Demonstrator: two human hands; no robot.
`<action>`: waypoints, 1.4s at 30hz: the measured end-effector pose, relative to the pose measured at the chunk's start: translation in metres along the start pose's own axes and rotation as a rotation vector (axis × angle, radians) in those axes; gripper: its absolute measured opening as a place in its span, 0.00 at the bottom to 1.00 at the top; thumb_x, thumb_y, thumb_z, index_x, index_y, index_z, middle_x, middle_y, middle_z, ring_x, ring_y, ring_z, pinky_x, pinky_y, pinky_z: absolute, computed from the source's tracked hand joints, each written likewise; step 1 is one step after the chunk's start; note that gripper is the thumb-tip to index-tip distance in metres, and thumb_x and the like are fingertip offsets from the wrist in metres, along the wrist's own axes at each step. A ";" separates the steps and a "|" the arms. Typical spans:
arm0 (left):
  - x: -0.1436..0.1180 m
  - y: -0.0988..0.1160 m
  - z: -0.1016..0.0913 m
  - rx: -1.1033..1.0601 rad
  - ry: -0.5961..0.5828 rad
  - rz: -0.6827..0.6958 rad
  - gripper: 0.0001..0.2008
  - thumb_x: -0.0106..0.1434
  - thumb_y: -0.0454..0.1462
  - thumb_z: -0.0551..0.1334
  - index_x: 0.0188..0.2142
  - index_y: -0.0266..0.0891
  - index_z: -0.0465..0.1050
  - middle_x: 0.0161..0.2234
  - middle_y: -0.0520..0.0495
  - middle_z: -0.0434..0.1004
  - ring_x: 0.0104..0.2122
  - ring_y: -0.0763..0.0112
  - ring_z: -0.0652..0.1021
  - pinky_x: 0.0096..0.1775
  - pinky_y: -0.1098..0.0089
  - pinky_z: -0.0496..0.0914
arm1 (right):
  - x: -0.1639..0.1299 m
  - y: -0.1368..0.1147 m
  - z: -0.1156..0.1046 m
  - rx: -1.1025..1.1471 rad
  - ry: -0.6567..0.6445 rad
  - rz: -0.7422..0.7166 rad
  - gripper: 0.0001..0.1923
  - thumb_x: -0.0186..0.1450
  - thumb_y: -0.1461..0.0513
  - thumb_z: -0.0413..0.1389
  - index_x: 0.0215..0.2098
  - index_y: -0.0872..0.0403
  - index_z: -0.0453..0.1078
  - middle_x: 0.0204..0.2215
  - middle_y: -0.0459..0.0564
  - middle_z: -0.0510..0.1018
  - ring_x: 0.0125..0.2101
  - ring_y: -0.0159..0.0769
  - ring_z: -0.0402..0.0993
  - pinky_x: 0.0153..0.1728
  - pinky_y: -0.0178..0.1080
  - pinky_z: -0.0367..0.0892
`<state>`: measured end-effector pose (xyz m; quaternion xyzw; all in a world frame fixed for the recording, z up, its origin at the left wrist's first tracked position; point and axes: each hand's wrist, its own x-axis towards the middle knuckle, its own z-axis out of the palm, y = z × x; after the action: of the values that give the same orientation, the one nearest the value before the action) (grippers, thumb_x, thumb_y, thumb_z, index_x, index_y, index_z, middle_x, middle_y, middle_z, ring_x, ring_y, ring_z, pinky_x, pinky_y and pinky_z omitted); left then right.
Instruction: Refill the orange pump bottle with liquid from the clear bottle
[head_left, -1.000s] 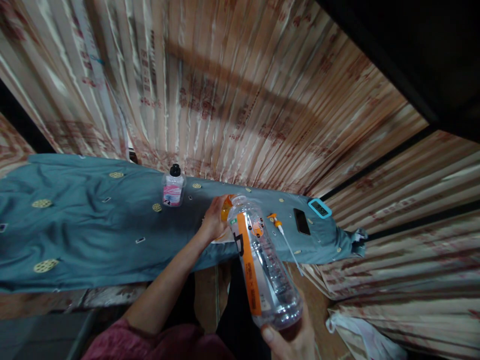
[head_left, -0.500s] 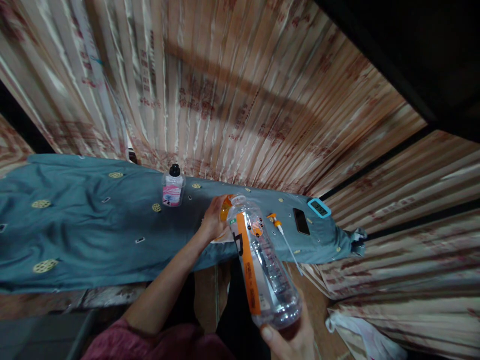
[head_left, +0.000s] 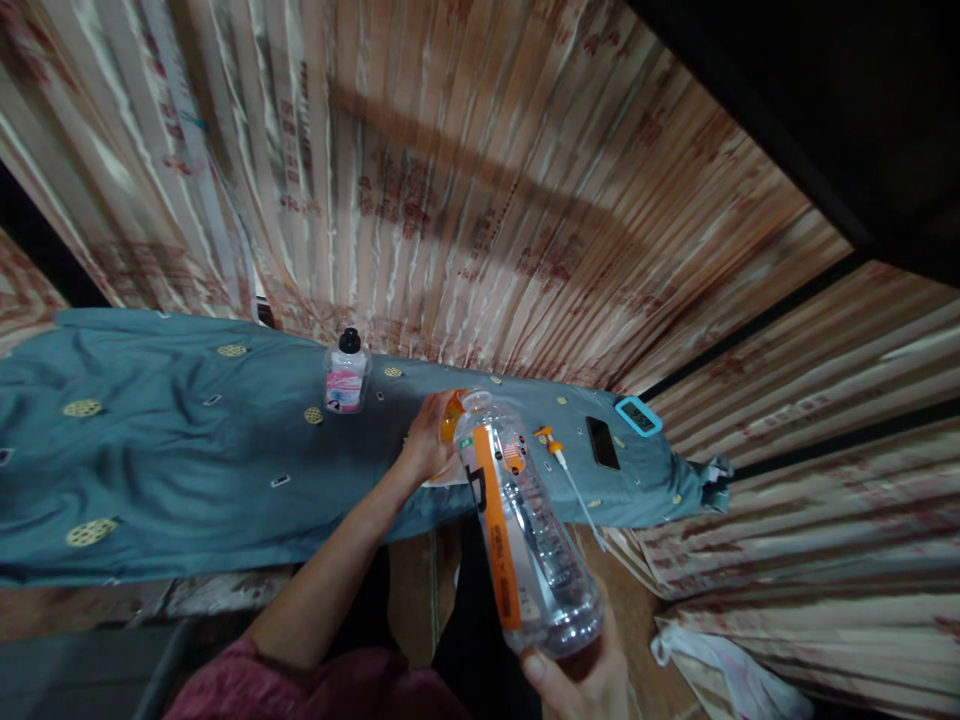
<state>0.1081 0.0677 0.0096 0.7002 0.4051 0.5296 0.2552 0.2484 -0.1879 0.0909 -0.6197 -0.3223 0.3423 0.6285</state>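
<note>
Right hand at the bottom edge of the frame, right of centre, cupped under the base of a clear plastic bottle with an orange label stripe and closed around it. Bottle tilted, neck pointing up and left toward the middle of the frame. Left hand at frame centre, fingers curled around an orange cap right at the bottle's mouth; whether cap still sits on the neck, impossible to tell. Below and behind, a surface draped in blue-grey cloth running across the left and middle. Standing on it, upper centre-left: a small bottle with black cap and pink label. Right of the hands: an orange-tipped syringe, a dark phone, a teal-framed timer. Striped curtain filling the upper frame.
</note>
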 end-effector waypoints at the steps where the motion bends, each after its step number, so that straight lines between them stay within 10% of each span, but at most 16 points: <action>1: 0.000 -0.001 0.000 -0.001 0.001 0.007 0.32 0.51 0.33 0.67 0.58 0.39 0.66 0.51 0.39 0.75 0.51 0.52 0.77 0.54 0.51 0.74 | 0.000 0.000 0.000 -0.008 0.003 -0.005 0.47 0.42 0.45 0.77 0.55 0.49 0.69 0.44 0.51 0.86 0.43 0.47 0.85 0.44 0.39 0.77; 42: 0.002 -0.011 0.003 0.056 0.002 0.065 0.32 0.54 0.36 0.69 0.58 0.38 0.66 0.52 0.38 0.76 0.51 0.53 0.78 0.53 0.53 0.76 | 0.002 0.009 -0.007 -0.061 -0.005 -0.037 0.46 0.44 0.44 0.76 0.55 0.48 0.69 0.46 0.50 0.85 0.45 0.46 0.84 0.46 0.38 0.76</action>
<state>0.1084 0.0755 0.0011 0.7194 0.3972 0.5267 0.2176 0.2551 -0.1898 0.0820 -0.6317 -0.3455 0.3223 0.6146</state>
